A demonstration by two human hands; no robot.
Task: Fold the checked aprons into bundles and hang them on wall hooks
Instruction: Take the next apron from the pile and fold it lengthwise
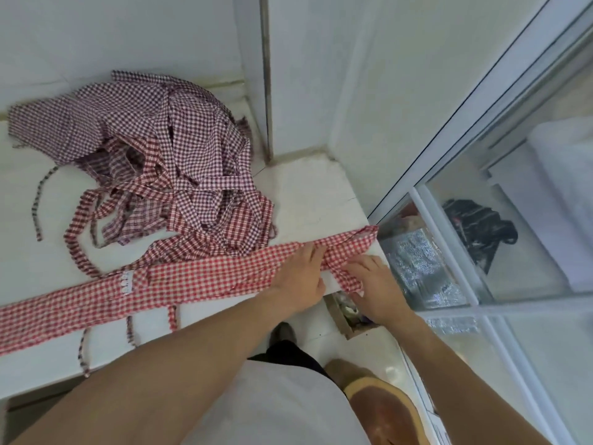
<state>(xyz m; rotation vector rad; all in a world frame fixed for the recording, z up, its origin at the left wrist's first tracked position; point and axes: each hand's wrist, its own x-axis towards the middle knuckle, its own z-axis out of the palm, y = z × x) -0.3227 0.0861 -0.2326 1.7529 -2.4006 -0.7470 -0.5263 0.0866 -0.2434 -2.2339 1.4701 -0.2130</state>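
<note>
On the apron (199, 277), both hands, seemingly flat.

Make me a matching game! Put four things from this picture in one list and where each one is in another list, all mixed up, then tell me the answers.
Things:
1. folded red apron strip
2. heap of checked aprons
3. left hand
4. right hand

Places:
A. at the strip's right end, near the window
B. piled near the wall corner
C. stretched along the counter's front edge
D. pressing flat on the strip, left of the other hand

Pairs: 1-C, 2-B, 3-D, 4-A
</note>
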